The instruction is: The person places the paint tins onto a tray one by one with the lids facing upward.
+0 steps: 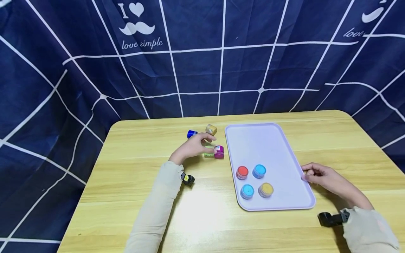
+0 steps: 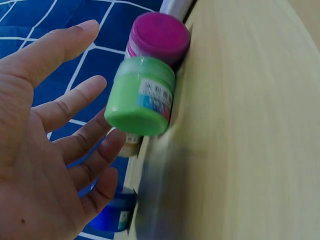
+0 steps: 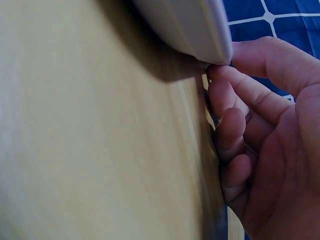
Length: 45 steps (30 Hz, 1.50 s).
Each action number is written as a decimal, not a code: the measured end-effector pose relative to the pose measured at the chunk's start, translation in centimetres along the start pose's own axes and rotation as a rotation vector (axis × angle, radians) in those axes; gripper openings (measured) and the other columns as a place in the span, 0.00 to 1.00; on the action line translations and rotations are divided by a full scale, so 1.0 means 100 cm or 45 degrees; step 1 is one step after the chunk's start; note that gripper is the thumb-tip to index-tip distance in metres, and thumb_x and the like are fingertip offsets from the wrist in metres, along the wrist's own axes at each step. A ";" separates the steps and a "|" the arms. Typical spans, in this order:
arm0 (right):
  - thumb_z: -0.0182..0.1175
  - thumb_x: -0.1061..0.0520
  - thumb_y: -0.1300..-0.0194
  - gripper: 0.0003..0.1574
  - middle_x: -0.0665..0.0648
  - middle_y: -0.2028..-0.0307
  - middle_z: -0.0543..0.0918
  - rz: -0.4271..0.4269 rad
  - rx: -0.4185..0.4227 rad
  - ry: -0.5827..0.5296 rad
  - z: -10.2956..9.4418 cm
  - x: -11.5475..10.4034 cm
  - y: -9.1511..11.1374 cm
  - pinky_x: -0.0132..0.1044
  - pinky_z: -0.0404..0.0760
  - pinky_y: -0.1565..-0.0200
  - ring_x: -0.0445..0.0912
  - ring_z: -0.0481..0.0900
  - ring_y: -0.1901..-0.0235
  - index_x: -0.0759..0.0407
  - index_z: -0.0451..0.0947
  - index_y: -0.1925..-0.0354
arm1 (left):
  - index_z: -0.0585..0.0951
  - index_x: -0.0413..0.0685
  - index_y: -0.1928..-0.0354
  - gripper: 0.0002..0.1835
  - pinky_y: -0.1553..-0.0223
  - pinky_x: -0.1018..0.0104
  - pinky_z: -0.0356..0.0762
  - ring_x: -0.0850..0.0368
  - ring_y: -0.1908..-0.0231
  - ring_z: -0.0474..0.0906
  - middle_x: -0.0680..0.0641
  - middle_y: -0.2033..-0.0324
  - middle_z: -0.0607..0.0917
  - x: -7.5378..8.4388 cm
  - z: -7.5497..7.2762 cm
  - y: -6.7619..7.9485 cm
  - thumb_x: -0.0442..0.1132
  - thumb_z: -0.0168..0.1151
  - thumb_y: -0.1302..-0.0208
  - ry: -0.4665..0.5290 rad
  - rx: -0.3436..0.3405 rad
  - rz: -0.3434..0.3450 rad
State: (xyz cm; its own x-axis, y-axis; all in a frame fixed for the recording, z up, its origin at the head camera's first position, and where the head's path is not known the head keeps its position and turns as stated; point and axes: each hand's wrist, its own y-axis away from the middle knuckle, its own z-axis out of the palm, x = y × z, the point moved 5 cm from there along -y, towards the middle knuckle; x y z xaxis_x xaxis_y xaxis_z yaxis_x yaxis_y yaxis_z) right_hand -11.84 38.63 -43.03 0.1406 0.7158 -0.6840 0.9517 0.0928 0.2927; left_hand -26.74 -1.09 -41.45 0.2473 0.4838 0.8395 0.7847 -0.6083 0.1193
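My left hand [image 1: 192, 146] reaches over a small group of paint jars left of the tray. In the left wrist view its fingers are spread beside a green jar [image 2: 140, 100], with nothing gripped. A magenta jar [image 1: 219, 153] stands just past the green one. Behind the hand are a dark blue jar [image 1: 191, 134], partly covered by it, and a yellow-ochre jar [image 1: 211, 129]. At the right edge of the pale lilac tray [image 1: 259, 144], my right hand [image 1: 327, 181] pinches the rim between thumb and fingers, its other fingers curled.
On the tray's near half stand a red jar [image 1: 242, 172], two light blue jars [image 1: 259, 170] and an ochre jar [image 1: 266, 189]. The wooden table [image 1: 126, 175] ends at a dark blue curtain [image 1: 196, 70] with white grid lines. Black cameras sit on both wrists.
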 end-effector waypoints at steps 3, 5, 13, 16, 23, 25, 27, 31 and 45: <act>0.55 0.52 0.30 0.25 0.49 0.67 0.74 0.010 -0.003 0.005 0.000 0.000 0.000 0.31 0.68 0.69 0.38 0.68 0.70 0.69 0.70 0.43 | 0.77 0.44 0.41 0.28 0.42 0.58 0.72 0.51 0.46 0.76 0.44 0.45 0.80 -0.004 0.000 0.001 0.44 0.71 0.44 -0.010 -0.006 -0.010; 0.55 0.52 0.30 0.25 0.49 0.67 0.74 0.009 0.000 0.004 0.000 0.001 0.001 0.31 0.68 0.69 0.38 0.68 0.70 0.69 0.70 0.44 | 0.76 0.44 0.41 0.28 0.39 0.59 0.71 0.50 0.44 0.75 0.45 0.44 0.80 -0.007 0.000 0.001 0.43 0.70 0.44 0.000 -0.013 -0.019; 0.55 0.52 0.30 0.25 0.49 0.67 0.74 -0.002 0.002 0.004 0.000 0.000 0.001 0.31 0.69 0.69 0.37 0.68 0.70 0.68 0.70 0.44 | 0.77 0.43 0.43 0.27 0.39 0.59 0.70 0.52 0.45 0.76 0.45 0.46 0.81 -0.012 0.004 0.003 0.42 0.71 0.45 0.010 -0.025 -0.047; 0.55 0.52 0.30 0.25 0.49 0.67 0.74 -0.005 -0.002 -0.002 0.000 0.000 0.001 0.31 0.68 0.69 0.38 0.68 0.70 0.69 0.70 0.44 | 0.78 0.45 0.44 0.27 0.46 0.62 0.73 0.54 0.53 0.75 0.46 0.51 0.82 -0.013 0.005 0.003 0.42 0.71 0.46 -0.004 -0.026 -0.068; 0.55 0.53 0.30 0.24 0.49 0.67 0.74 -0.012 -0.001 -0.009 -0.001 -0.001 0.002 0.32 0.68 0.69 0.38 0.68 0.71 0.69 0.70 0.44 | 0.78 0.43 0.45 0.26 0.57 0.70 0.72 0.58 0.61 0.73 0.46 0.56 0.82 -0.014 0.007 0.004 0.40 0.71 0.46 0.009 -0.027 -0.079; 0.55 0.53 0.30 0.25 0.49 0.67 0.74 -0.008 -0.003 -0.007 -0.001 -0.001 0.002 0.32 0.68 0.69 0.38 0.68 0.71 0.69 0.70 0.44 | 0.78 0.42 0.45 0.25 0.58 0.70 0.72 0.58 0.61 0.73 0.46 0.56 0.82 -0.014 0.007 0.004 0.40 0.71 0.46 -0.002 -0.027 -0.078; 0.55 0.52 0.30 0.25 0.49 0.67 0.74 -0.004 -0.005 -0.006 -0.001 -0.001 0.002 0.32 0.69 0.69 0.38 0.68 0.71 0.69 0.70 0.44 | 0.78 0.42 0.46 0.25 0.59 0.70 0.72 0.58 0.62 0.73 0.46 0.56 0.82 -0.014 0.007 0.003 0.40 0.71 0.46 -0.013 -0.028 -0.079; 0.55 0.52 0.30 0.25 0.49 0.67 0.74 -0.003 -0.005 -0.005 -0.001 -0.002 0.002 0.32 0.69 0.69 0.38 0.68 0.71 0.69 0.70 0.44 | 0.79 0.41 0.47 0.24 0.60 0.70 0.71 0.58 0.63 0.71 0.46 0.56 0.82 -0.015 0.007 0.003 0.39 0.71 0.46 -0.034 -0.025 -0.084; 0.55 0.53 0.30 0.24 0.49 0.68 0.74 -0.011 -0.001 0.004 0.000 0.000 0.001 0.31 0.68 0.69 0.37 0.68 0.71 0.69 0.70 0.44 | 0.81 0.42 0.51 0.19 0.64 0.71 0.71 0.59 0.66 0.72 0.47 0.62 0.81 -0.014 0.008 0.003 0.39 0.71 0.45 -0.063 -0.042 -0.090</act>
State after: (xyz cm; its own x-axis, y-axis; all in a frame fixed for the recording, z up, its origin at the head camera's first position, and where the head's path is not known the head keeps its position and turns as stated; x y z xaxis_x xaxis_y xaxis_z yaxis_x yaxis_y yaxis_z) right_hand -11.70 38.67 -43.02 0.1316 0.7173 -0.6843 0.9527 0.0992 0.2872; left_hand -26.42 -1.42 -42.97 0.2200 0.5563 0.8013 0.7822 -0.5915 0.1959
